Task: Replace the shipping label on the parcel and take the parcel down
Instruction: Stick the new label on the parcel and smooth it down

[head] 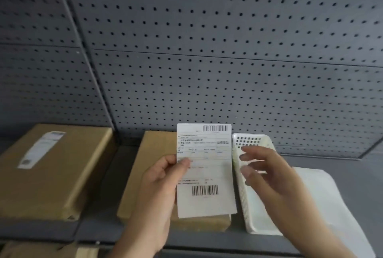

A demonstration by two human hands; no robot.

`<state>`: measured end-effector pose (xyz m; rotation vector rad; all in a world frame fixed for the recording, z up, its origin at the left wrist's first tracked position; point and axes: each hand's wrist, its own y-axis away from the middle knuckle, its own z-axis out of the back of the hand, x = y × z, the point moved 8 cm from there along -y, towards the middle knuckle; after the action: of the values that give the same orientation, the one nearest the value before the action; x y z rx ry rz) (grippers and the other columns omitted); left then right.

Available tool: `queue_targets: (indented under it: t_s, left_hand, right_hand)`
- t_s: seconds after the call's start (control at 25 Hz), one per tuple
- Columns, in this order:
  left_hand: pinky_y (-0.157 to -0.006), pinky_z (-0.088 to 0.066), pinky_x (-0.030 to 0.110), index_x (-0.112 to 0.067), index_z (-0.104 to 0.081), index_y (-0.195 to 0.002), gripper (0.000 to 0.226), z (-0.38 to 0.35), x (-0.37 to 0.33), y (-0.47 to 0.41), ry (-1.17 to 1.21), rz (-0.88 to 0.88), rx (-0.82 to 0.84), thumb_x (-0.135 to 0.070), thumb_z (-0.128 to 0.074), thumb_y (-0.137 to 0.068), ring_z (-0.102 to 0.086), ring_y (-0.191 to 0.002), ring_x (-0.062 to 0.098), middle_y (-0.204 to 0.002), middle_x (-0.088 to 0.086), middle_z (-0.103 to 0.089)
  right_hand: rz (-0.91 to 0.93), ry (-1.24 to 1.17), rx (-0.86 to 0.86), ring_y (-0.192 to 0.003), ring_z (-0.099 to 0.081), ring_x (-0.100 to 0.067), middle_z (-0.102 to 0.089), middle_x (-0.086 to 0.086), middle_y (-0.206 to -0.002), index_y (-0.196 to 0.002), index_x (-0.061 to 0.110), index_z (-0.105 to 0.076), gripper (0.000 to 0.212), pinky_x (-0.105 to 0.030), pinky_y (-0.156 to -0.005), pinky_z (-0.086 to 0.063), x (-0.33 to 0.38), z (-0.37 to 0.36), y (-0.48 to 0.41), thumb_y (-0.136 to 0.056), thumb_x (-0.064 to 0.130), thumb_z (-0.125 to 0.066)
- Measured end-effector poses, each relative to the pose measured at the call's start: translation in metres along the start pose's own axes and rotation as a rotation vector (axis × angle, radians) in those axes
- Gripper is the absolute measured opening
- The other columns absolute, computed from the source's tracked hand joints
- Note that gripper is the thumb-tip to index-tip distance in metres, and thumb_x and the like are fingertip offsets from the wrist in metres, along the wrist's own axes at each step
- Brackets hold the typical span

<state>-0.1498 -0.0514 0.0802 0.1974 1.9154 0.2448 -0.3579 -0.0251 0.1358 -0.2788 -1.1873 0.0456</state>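
My left hand pinches a white shipping label by its left edge, thumb on the printed face. The label stands upright with a barcode at its top and another near its bottom. Behind it a brown cardboard parcel lies flat on the grey shelf; most of its top is hidden by the label and my hand. My right hand hovers just right of the label with fingers spread, blurred, touching nothing that I can see.
A second brown parcel with a white label on top lies at the shelf's left. A white perforated plastic basket sits right of the middle parcel, with a white sheet beside it. A grey pegboard wall backs the shelf.
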Motion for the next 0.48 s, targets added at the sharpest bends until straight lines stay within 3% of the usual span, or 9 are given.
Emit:
queue_targets:
  t_s: [0.08, 0.16, 0.28, 0.48]
  left_hand:
    - [-0.068, -0.057, 0.039, -0.007, -0.073, -0.099, 0.012, 0.021, -0.006, -0.009, -0.039, -0.001, -0.035, -0.016, -0.066, -0.095, -0.078, -0.077, 0.023, -0.095, 0.014, -0.082]
    - [-0.054, -0.053, 0.032, -0.01, -0.072, -0.095, 0.013, 0.036, -0.008, -0.021, -0.099, 0.013, -0.057, -0.02, -0.065, -0.097, -0.076, -0.074, 0.024, -0.092, 0.012, -0.082]
    - [-0.064, -0.054, 0.036, -0.007, -0.071, -0.1, 0.015, 0.05, -0.007, -0.039, -0.153, 0.032, -0.075, -0.021, -0.065, -0.098, -0.078, -0.082, 0.027, -0.095, 0.012, -0.082]
    - [-0.07, -0.056, 0.035, -0.003, -0.071, -0.105, 0.017, 0.055, -0.003, -0.067, -0.176, 0.054, -0.046, -0.018, -0.064, -0.099, -0.079, -0.083, 0.018, -0.095, 0.006, -0.083]
  right_hand:
    - [-0.214, -0.124, 0.076, -0.074, -0.066, -0.009, -0.072, 0.006, -0.092, -0.112, 0.027, -0.067, 0.02, -0.024, -0.07, -0.055, -0.016, -0.029, -0.017, -0.093, 0.027, -0.063]
    - [-0.268, -0.177, 0.123, -0.069, -0.063, -0.014, -0.072, -0.005, -0.087, -0.105, 0.02, -0.071, 0.014, -0.027, -0.065, -0.053, -0.017, -0.051, -0.032, -0.096, 0.023, -0.061]
    - [-0.28, -0.171, 0.103, -0.063, -0.058, -0.015, -0.072, -0.01, -0.083, -0.089, 0.013, -0.073, 0.017, -0.027, -0.059, -0.049, -0.021, -0.073, -0.047, -0.098, 0.016, -0.058]
    - [-0.279, -0.076, 0.062, -0.057, -0.054, -0.008, -0.07, -0.001, -0.072, -0.086, 0.02, -0.073, 0.013, -0.021, -0.056, -0.047, -0.034, -0.087, -0.064, -0.094, 0.027, -0.065]
